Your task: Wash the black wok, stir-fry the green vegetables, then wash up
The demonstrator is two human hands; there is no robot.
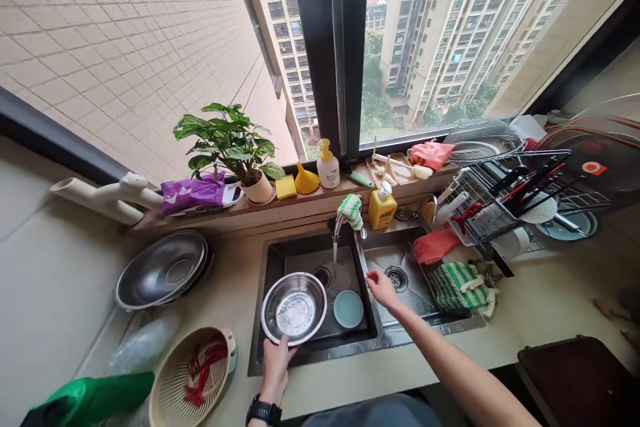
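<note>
My left hand (pixel 276 361) grips the near rim of a stainless steel bowl (pixel 271 312), thumb over the edge. The bowl is held tilted above the left basin of the double sink (pixel 313 351); its shiny bottom may hold a little water. Water runs from the faucet (pixel 338 229) into the basin behind the bowl. A light blue dish (pixel 349 309) rests in that basin, right of the bowl. Over the divider between the basins is my right hand (pixel 382 288), its fingers curled together and nothing visible in them.
A beige colander (pixel 161 383) with red peppers, a green bottle (pixel 95 397) and dark metal pans (pixel 163 270) stand at left. Behind the sink are a yellow soap bottle (pixel 383 205) and a potted plant (pixel 227 140). Right are a green striped cloth (pixel 459 285) and dish rack (pixel 487 203).
</note>
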